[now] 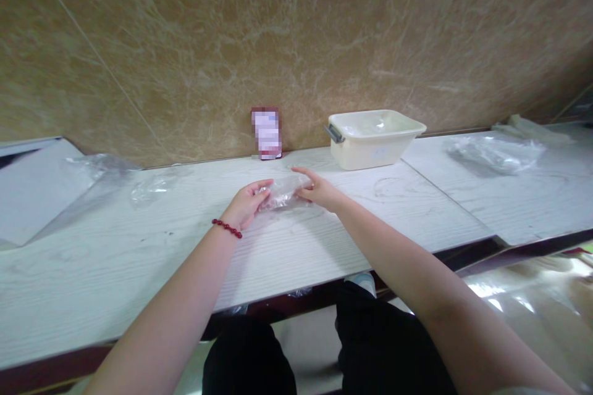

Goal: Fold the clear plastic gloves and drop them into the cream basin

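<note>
A crinkled clear plastic bag (285,192) lies between my two hands, just above or on the white wood-grain table (287,259); its contents, if any, I cannot make out. My left hand (250,200), with a red bead bracelet at the wrist, pinches the bag's left end between thumb and fingers. At the other end, my right hand (322,191) grips the plastic with its thumb and lower fingers, while one finger points out above it. Behind the hands, a phone-like object (267,133) with a blurred screen leans upright on the wall.
A cream plastic tub (365,154) with a grey handle stands back right against the marbled wall (296,43). More clear plastic (498,153) lies at far right, and another thin plastic piece (152,188) left of my hands. A white box-like thing (41,191) sits far left.
</note>
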`<control>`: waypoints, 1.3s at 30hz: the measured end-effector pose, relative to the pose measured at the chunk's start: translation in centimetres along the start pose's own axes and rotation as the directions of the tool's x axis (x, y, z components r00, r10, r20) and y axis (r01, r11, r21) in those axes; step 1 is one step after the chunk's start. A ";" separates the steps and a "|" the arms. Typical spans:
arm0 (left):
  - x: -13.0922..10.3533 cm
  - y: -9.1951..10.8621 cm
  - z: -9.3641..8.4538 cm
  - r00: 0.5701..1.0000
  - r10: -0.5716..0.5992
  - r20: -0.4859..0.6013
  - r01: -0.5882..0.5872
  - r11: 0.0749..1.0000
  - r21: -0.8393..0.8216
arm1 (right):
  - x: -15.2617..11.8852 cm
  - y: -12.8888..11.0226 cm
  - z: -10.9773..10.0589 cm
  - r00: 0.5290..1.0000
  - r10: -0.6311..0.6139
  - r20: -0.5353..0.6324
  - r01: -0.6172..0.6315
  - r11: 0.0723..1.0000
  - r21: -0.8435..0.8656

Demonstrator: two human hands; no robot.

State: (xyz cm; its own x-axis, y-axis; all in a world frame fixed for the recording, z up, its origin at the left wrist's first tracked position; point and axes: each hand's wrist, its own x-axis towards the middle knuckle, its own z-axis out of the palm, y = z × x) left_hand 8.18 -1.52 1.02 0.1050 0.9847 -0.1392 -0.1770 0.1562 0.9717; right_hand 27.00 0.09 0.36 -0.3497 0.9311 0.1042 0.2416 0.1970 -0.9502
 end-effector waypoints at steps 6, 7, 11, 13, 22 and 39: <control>0.0 0.3 -0.9 0.995 -0.034 0.098 0.028 0.998 0.055 | 0.1 -0.1 -0.1 0.998 0.047 0.031 -0.049 0.994 0.099; -0.1 0.4 -1.0 0.993 -0.036 0.113 0.029 0.998 0.064 | 0.2 -0.1 -0.1 0.998 0.044 0.040 -0.049 0.991 0.124; -0.2 0.7 -1.6 0.983 -0.055 0.174 0.036 0.993 0.111 | 0.3 0.0 -0.2 0.998 0.029 0.061 -0.041 0.977 0.210; -0.2 0.9 -1.8 0.981 -0.053 0.188 0.025 0.989 0.145 | 0.3 0.0 -0.3 0.998 0.032 0.060 -0.046 0.970 0.240; 0.0 1.0 -2.1 0.980 0.001 0.201 -0.047 0.974 0.222 | 0.2 -0.2 -0.5 0.995 0.061 0.083 -0.086 0.938 0.337; -0.2 1.0 -2.1 0.962 -0.202 0.183 0.160 0.963 0.219 | 0.1 0.4 -1.2 0.968 0.165 0.189 -0.178 0.982 0.057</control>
State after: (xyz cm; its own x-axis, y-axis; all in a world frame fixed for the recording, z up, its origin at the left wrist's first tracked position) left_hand 5.91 -1.39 1.57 0.3158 0.9019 -0.2948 0.0605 0.2910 0.9548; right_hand 28.10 0.61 0.35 -0.4701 0.8755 -0.1113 0.2485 0.0103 -0.9686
